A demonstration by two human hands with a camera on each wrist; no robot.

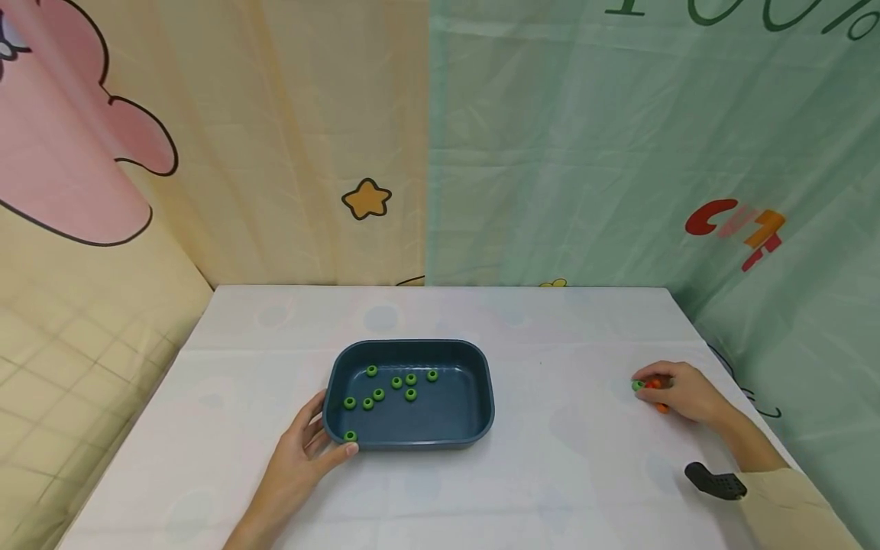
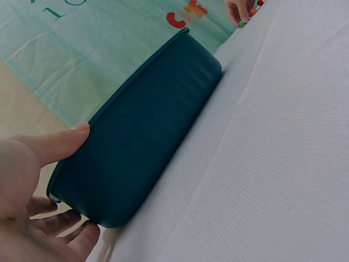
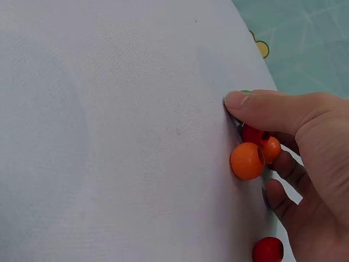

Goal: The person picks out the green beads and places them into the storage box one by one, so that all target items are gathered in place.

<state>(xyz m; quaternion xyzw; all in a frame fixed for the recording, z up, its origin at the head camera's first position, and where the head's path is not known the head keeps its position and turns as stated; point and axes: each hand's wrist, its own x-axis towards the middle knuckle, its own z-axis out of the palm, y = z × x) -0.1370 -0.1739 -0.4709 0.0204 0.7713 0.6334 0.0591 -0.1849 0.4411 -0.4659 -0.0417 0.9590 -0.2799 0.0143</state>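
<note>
A dark blue rectangular tray [image 1: 450, 418] sits on the table with several green beads [image 1: 396, 383] scattered over its floor. At its front left corner my left hand [image 1: 292, 462] grips it, thumb on the front rim and fingers along the left side. Far to the right, my right hand [image 1: 687, 393] pinches a green bead [image 1: 638, 386] between thumb and forefinger, low over the cloth. Under that hand lie an orange bead [image 3: 247, 161], a second orange one and a red bead [image 3: 251, 134]. The right wrist view shows another red bead [image 3: 268, 250] nearer the wrist. The thumb mostly hides the pinched bead there.
A white cloth [image 1: 550, 489] covers the table. Printed curtains [image 1: 550, 153] hang behind it and on both sides. A black strap piece [image 1: 716, 483] sticks out at the right sleeve. The right hand works near the table's right edge.
</note>
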